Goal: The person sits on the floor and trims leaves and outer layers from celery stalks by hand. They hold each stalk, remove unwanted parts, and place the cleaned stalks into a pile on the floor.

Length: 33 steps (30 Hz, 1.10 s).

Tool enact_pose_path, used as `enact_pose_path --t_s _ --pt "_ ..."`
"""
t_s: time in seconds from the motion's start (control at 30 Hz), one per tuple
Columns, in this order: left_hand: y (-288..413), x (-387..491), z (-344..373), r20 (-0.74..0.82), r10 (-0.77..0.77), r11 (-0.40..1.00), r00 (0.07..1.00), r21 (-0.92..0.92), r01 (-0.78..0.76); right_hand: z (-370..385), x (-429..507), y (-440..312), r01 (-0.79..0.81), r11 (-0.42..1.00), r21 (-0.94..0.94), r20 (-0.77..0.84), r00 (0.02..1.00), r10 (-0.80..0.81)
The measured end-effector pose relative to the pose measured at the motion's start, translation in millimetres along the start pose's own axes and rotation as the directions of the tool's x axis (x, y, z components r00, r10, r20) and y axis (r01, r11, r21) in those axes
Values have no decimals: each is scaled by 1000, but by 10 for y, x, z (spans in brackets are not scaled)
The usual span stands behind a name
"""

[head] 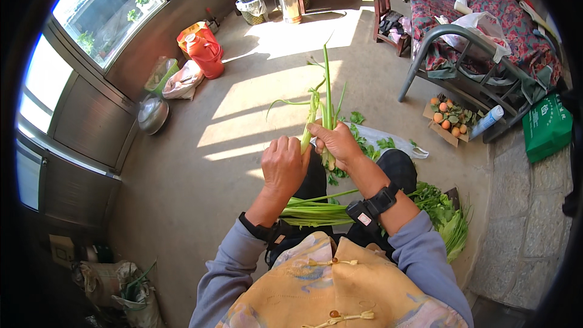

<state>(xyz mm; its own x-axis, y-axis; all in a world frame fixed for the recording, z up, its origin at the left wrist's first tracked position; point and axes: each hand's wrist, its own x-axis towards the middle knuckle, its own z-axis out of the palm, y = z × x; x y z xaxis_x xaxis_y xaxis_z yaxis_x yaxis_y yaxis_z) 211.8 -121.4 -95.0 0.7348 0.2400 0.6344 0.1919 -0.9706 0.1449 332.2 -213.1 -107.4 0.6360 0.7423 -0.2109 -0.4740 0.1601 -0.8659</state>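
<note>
In front of my knees, my left hand (pixel 284 161) grips the lower end of a pale celery stalk (pixel 311 118). My right hand (pixel 340 146) is closed around upright green stalks (pixel 328 91), and its thumb presses against the pale stalk. Cut-looking ends of the stalks stick out below the right fist. Across my lap lies a bunch of long green stalks (pixel 314 212), partly covered by my right forearm. Beyond the knees, loose green leaves (pixel 386 143) rest on and around a clear plastic bag (pixel 405 145) on the floor.
Leafy greens (pixel 439 218) lie by my right leg. A box of orange fruit (pixel 448 118) stands beside a metal-framed bed (pixel 455 54), near a green bag (pixel 547 127). Along the left wall are a metal pot (pixel 153 115), a sack (pixel 184 81) and a red thermos flask (pixel 206 57).
</note>
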Motion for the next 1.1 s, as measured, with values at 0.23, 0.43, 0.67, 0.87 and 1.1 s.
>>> enact_pose_path --t_s 0.23,0.43,0.67,0.87,1.1 --pt "7 -56 60 108 -146 980 983 -117 159 -1 34 74 -99 991 95 -6 995 100" --pt "-49 -194 147 402 -297 788 866 -408 460 1 4 98 -1 999 -39 -64 998 -1" --pt "-6 -237 336 501 -525 199 688 -714 672 212 -36 209 255 967 -6 -131 958 -254" --pt "124 -70 338 687 -551 -382 473 -712 590 342 -44 255 429 902 -55 -250 868 -428" --pt "113 5 299 787 -351 -708 508 -578 406 348 -98 176 331 887 322 -255 933 -256"
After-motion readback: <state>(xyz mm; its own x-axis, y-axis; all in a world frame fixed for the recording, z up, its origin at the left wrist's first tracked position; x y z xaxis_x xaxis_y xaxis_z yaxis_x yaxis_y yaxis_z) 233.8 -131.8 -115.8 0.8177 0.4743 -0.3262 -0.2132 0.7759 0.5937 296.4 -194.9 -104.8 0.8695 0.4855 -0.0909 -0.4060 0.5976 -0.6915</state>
